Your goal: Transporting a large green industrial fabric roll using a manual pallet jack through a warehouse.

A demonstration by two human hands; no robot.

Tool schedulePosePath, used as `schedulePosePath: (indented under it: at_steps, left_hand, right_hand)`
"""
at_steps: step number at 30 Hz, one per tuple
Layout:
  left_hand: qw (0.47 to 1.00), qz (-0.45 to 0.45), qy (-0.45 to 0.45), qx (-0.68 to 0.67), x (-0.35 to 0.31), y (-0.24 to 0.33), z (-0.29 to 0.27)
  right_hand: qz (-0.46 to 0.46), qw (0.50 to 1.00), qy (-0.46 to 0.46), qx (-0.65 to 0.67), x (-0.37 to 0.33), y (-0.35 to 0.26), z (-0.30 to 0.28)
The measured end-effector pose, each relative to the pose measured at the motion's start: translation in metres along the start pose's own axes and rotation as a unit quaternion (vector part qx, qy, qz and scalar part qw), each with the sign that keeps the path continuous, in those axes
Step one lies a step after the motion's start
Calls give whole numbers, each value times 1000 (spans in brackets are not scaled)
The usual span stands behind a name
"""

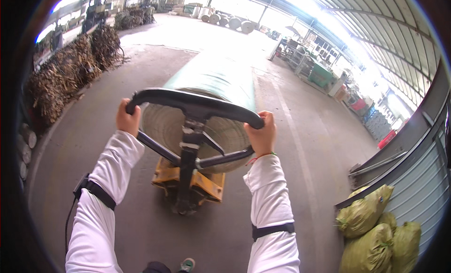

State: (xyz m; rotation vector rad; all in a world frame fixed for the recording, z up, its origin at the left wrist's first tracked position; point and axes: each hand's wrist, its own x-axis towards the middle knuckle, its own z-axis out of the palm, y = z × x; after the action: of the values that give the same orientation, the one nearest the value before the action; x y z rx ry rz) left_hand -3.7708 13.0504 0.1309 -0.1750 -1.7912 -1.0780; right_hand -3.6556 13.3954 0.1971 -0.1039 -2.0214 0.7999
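Note:
Both hands grip the black loop handle (195, 103) of a pallet jack. My left hand (128, 118) is wrapped round the handle's left corner, and my right hand (263, 133) closes round its right corner. Below the handle, a dark shaft runs down to the yellow body (211, 186) of the jack. A large roll (216, 76) wrapped in pale green sheeting lies lengthwise ahead, its round end turned toward me and partly covered by the handle. The jack's forks are hidden from view.
Stacked bales of brown scrap (77, 61) line the left side. Yellow-green sacks (369, 245) lean by a corrugated metal wall (418, 188) at the near right. Machinery and a green box (320, 76) stand farther right. Several large rolls (235, 23) sit at the back.

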Motion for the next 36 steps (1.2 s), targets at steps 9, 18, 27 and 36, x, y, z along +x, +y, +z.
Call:
schedulePosePath:
  at_steps: [9,18,27,36]
  left_hand:
    - [1000,-17,-1,10,90,-67,181]
    - [998,9,-44,-50,156,-149,388]
    - [990,13,-77,-114,243,-210,571]
    - [988,-87,-111,-56,295,-312,784]
  right_hand:
    - [-15,998,46,-29,125,76,119]
    - [68,995,25,-68,243,177,226]
    - [41,992,69,-100,376,265,334]
    - [62,995,20,-78,513,387,442]
